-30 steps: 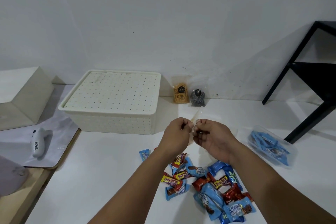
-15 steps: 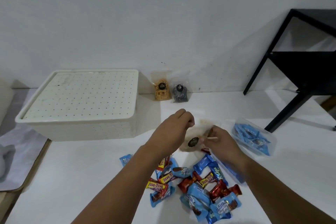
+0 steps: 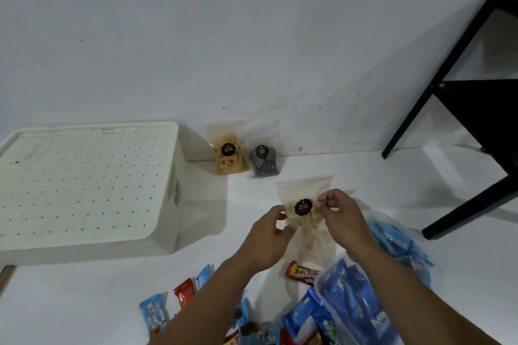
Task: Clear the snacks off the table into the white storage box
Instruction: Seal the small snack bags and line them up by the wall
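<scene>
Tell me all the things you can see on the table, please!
white storage box: one, white, dotted lid on, left side of table.
clear pouch of orange sticks: one, against the wall.
clear pouch of dark discs: one, right of the orange one.
clear pouch of pale snacks: one, held up in both hands.
small wrapped candies: many, blue, red and yellow, scattered near the front edge.
clear bags of blue packets: two, right of the candies.
black frame: one, far right.
table: one, white.
left hand: pinching the pouch.
right hand: pinching the pouch.
</scene>
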